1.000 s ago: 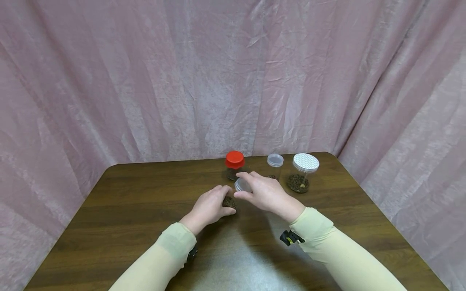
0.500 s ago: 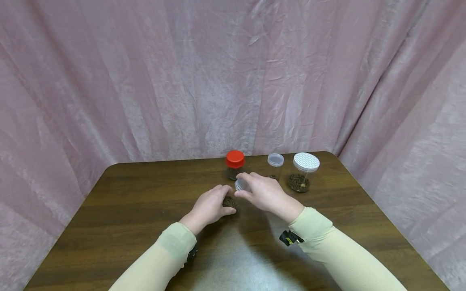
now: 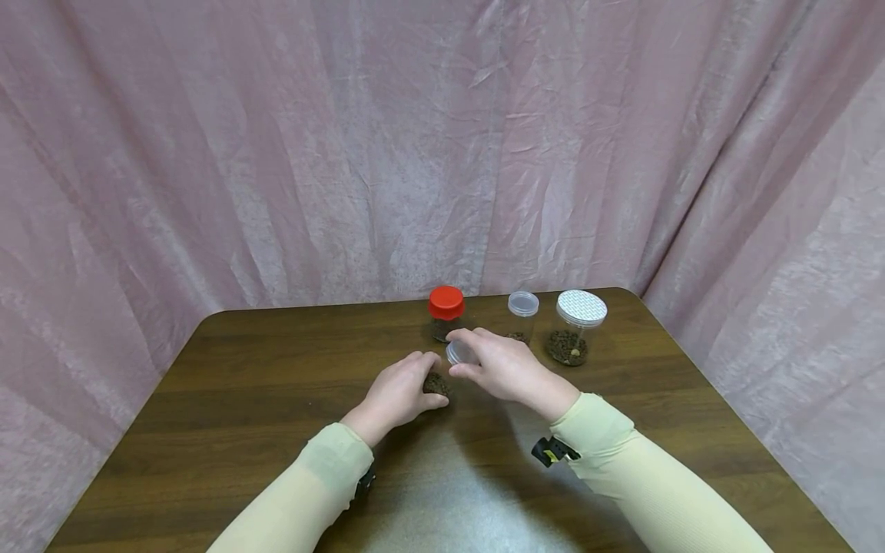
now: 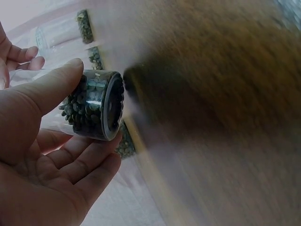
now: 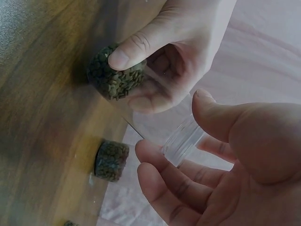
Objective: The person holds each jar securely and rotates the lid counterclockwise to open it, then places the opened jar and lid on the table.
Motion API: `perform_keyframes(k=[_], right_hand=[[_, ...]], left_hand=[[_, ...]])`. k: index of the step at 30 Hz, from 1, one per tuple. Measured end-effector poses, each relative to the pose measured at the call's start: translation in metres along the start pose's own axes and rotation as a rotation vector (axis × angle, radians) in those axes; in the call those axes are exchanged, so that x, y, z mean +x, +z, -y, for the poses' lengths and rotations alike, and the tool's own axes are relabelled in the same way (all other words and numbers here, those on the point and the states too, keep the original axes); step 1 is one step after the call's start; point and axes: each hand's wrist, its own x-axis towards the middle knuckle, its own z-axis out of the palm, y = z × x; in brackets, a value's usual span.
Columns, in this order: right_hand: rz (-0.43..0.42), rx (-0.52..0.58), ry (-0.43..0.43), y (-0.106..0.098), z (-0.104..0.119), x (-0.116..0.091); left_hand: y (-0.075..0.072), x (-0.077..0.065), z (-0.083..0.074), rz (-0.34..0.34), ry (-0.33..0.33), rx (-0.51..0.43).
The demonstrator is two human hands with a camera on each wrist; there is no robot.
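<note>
Key relation: the clear screw-top jar [image 3: 437, 384] sits right btw the two hands, approx. table ctr, w/ its long axis tilted, not upright; base end lies toward the L hand [image 3: 399, 389], and the clear lid [image 3: 462, 353] leans up & over toward the R hand [image 3: 510, 366]. L hand has the lower part, thumb on the near side, fingers round the far side, about where the brown pellets [image 5: 123, 81] lie. R hand comes in from the R w/ thumb & fingers curved about the lid, one on either side; how firmly they press, can't tell. So L is nearer the base, R nearer the lid, & the axis runs on a slant from one to the other. Pellets lie at the base end only, clear wall btw them & the lid. Whether the base edge touches the wooden tabletop [image 3: 263, 415], can't tell. Behind, well apart from L hand: red-lidded jar [image 3: 446, 303], just past R fingertips in head view; then, going R, a small clear-lidded jar [image 3: 523, 305] & a bigger white-lidded jar [image 3: 581, 309], all 3 upright.
</note>
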Motion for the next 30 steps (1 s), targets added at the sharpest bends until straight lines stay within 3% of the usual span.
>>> perform_keyframes(k=[10, 18, 30], right_hand=[[-0.005, -0.002, 0.014, 0.0001, 0.0019, 0.0012], [-0.084, -0.08, 0.068, 0.004, 0.0034, 0.0043], [-0.098, -0.083, 0.027, 0.0051, 0.0025, 0.0044]], left_hand=[[0.0015, 0.0008, 0.0035, -0.001, 0.014, -0.004], [0.001, 0.0014, 0.0029, 0.007, 0.008, 0.012], [0.0002, 0.0015, 0.0008, 0.007, -0.003, -0.012]])
